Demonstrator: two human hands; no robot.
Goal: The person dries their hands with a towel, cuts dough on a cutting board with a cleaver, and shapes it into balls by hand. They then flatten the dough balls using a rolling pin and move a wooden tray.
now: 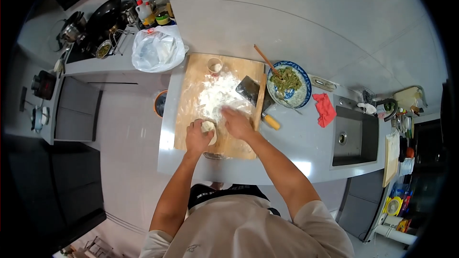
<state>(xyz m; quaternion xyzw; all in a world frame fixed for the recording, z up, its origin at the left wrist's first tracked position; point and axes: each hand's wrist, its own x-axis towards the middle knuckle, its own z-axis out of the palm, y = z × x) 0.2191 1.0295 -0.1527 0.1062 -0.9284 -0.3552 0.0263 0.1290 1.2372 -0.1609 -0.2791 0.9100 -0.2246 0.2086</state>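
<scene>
Pale dough (208,126), one piece, on the near part of your wooden board (185,81), its visible length running roughly from near edge towards far; your left hand (197,136), the nearer, curls around its board-left side, fingers and thumb touching. Your right hand (235,123), over the board to the dough's right, fingers extended but blurred: whether it holds anything, cannot tell. Farther: loose flour (213,96) at mid-board, rolling pin (260,100) along the right edge, small cup (214,66) near the far edge.
</scene>
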